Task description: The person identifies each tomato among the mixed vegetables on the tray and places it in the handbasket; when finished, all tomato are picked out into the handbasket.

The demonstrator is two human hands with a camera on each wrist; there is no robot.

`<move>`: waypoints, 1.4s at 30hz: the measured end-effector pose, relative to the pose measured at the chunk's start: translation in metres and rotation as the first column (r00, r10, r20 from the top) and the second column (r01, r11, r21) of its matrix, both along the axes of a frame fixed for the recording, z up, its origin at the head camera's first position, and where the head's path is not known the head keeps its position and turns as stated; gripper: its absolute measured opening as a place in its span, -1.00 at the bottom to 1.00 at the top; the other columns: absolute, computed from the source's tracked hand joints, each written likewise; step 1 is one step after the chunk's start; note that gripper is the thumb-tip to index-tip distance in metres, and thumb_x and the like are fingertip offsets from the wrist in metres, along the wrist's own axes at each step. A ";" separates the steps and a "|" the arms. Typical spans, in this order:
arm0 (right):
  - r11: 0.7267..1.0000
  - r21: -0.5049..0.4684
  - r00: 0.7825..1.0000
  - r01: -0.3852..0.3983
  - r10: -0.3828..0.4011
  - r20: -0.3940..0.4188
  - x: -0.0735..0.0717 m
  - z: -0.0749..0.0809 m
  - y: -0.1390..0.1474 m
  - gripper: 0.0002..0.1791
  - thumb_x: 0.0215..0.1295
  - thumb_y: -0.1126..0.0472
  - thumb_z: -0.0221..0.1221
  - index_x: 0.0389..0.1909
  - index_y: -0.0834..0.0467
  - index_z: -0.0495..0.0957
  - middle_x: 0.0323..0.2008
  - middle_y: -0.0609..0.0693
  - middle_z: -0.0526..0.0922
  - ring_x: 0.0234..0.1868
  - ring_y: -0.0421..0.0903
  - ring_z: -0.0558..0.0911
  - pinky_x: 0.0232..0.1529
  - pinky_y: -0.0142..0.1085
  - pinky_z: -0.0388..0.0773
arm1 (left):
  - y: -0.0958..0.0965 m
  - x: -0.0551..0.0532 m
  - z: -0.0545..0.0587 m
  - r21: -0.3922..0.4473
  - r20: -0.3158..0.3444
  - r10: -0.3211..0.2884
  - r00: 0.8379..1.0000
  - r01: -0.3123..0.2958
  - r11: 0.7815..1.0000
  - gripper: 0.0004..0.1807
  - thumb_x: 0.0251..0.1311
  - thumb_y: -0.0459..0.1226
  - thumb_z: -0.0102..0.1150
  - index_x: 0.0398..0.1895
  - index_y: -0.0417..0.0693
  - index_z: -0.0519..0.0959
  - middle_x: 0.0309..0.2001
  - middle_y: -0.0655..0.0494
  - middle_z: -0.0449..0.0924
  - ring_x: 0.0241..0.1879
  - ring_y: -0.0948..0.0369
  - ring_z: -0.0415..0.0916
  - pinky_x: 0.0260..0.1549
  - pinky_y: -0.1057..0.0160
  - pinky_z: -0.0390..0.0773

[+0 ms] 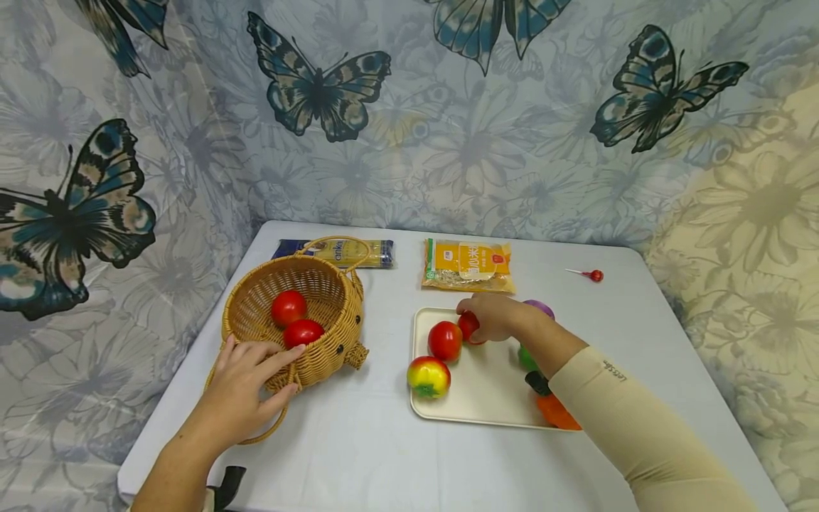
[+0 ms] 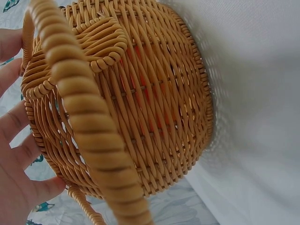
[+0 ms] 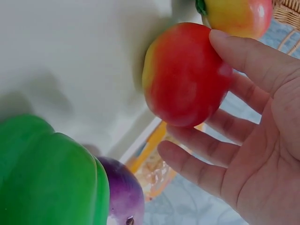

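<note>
My left hand rests spread on the near rim of a wicker basket. In the left wrist view its fingertips touch the basket's edge beside a thick looped handle. Two shiny red fruits lie inside the basket. Over the far left part of a cream tray, my right hand holds a round red fruit with a yellow patch, thumb on one side and fingers on the other. Next to it on the tray sit another red fruit and a yellow-and-red one with green leaves.
Partly behind the right arm are a green bell pepper, a purple eggplant and an orange vegetable. At the back lie a yellow food packet and a blue-and-yellow packet. A small red-handled tool is at the right.
</note>
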State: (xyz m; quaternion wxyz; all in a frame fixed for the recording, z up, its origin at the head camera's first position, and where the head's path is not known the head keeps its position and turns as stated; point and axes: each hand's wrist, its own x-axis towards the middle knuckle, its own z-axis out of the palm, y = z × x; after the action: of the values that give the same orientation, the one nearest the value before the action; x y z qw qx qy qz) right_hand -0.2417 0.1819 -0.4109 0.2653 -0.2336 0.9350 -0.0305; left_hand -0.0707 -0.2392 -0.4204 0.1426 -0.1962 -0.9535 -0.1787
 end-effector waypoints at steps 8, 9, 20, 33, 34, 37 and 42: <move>1.000 -0.004 1.000 0.009 -0.009 -0.020 -0.002 0.001 0.003 -0.37 0.24 0.10 0.43 0.33 0.02 0.50 0.17 0.07 0.59 0.12 0.05 0.54 0.20 0.03 0.58 | 0.001 -0.001 0.000 -0.004 -0.001 -0.001 1.000 0.001 1.000 -0.39 0.04 -0.16 0.52 0.25 0.21 0.64 -0.06 0.09 0.58 0.09 -0.07 0.44 0.33 -0.53 0.06; 1.000 -0.012 1.000 0.014 -0.014 -0.025 -0.002 0.002 0.003 -0.37 0.24 0.11 0.43 0.33 0.03 0.50 0.19 0.08 0.58 0.13 0.07 0.53 0.20 0.03 0.59 | 0.001 -0.001 0.000 -0.005 0.000 0.000 1.000 0.000 1.000 -0.39 0.04 -0.16 0.52 0.25 0.21 0.64 -0.06 0.09 0.58 0.09 -0.07 0.44 0.33 -0.53 0.06; 0.999 -0.021 0.997 0.037 -0.038 -0.062 -0.007 0.025 -0.001 -0.34 0.24 0.15 0.43 0.37 0.09 0.48 0.26 0.17 0.54 0.16 0.14 0.53 0.14 0.02 0.65 | 0.001 0.001 -0.001 0.002 0.008 0.010 1.000 -0.010 1.000 -0.39 0.06 -0.16 0.51 0.26 0.22 0.63 -0.04 0.09 0.58 0.12 -0.08 0.43 0.35 -0.52 0.03; 0.995 -0.086 0.996 0.046 -0.053 -0.076 -0.011 0.050 -0.011 -0.34 0.27 0.19 0.40 0.40 0.03 0.45 0.20 0.14 0.53 0.14 0.13 0.57 0.12 0.02 0.67 | 0.001 0.000 -0.002 0.007 0.005 0.009 1.000 -0.009 1.000 -0.39 0.05 -0.16 0.52 0.26 0.23 0.63 -0.04 0.08 0.58 0.12 -0.08 0.43 0.37 -0.51 0.02; 0.996 -0.083 0.995 0.044 -0.051 -0.082 -0.011 0.052 -0.013 -0.33 0.27 0.18 0.40 0.40 0.02 0.45 0.20 0.14 0.52 0.15 0.13 0.56 0.12 0.03 0.67 | 0.001 0.000 -0.002 0.006 0.004 0.009 1.000 -0.009 1.000 -0.39 0.05 -0.16 0.52 0.26 0.23 0.63 -0.04 0.08 0.58 0.12 -0.07 0.43 0.36 -0.51 0.02; 0.996 -0.081 0.995 0.024 -0.032 -0.096 -0.011 0.058 -0.020 -0.32 0.28 0.17 0.39 0.41 0.03 0.43 0.23 0.16 0.52 0.18 0.15 0.55 0.11 0.02 0.67 | 0.001 0.001 -0.001 0.002 0.003 0.010 1.000 -0.010 1.000 -0.39 0.06 -0.16 0.51 0.26 0.23 0.63 -0.03 0.08 0.58 0.12 -0.07 0.42 0.37 -0.50 0.02; 0.996 -0.084 0.994 0.003 -0.012 -0.107 -0.009 0.068 -0.035 -0.32 0.28 0.17 0.40 0.41 0.03 0.43 0.25 0.14 0.52 0.21 0.14 0.52 0.11 -0.01 0.68 | 0.001 0.001 -0.001 -0.005 0.010 0.010 1.000 -0.010 1.000 -0.39 0.07 -0.16 0.50 0.27 0.24 0.62 -0.04 0.08 0.58 0.13 -0.08 0.42 0.37 -0.50 0.02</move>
State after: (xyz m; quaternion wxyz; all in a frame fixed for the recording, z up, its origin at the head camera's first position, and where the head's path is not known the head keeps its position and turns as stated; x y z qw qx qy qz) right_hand -0.2503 0.1468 -0.3425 0.2044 -0.2423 0.9466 -0.0580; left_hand -0.0698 -0.2383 -0.4210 0.1383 -0.1912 -0.9556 -0.1763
